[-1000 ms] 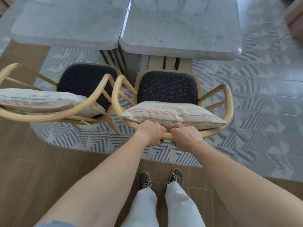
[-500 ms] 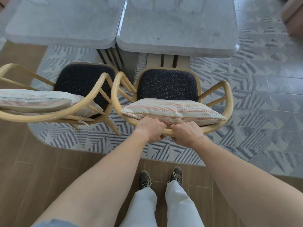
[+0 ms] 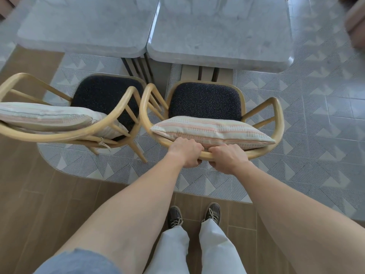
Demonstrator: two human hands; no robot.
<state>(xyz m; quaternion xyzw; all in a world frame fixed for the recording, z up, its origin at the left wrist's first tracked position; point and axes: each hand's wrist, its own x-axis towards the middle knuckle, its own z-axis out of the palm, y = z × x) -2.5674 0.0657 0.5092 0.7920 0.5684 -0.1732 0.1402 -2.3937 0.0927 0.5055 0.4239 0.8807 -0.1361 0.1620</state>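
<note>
A light wooden chair (image 3: 277,123) with a dark speckled seat stands in front of me, facing a grey marble table (image 3: 221,32). A striped cushion (image 3: 211,131) leans against the inside of its curved backrest. My left hand (image 3: 185,152) and my right hand (image 3: 228,158) sit side by side on the middle of the backrest's top rail, both gripping it with fingers curled over the rail. The chair's front edge lies close to the table's pedestal base.
A second, matching chair (image 3: 65,133) with its own cushion stands to the left, its armrest nearly touching the first chair. A second marble table (image 3: 85,26) adjoins the first. Both chairs stand on patterned grey tile; I stand on wood flooring (image 3: 39,204).
The chair has slid a little toward the table with both hands still on the rail; its seat sits closer to the table base than before.
</note>
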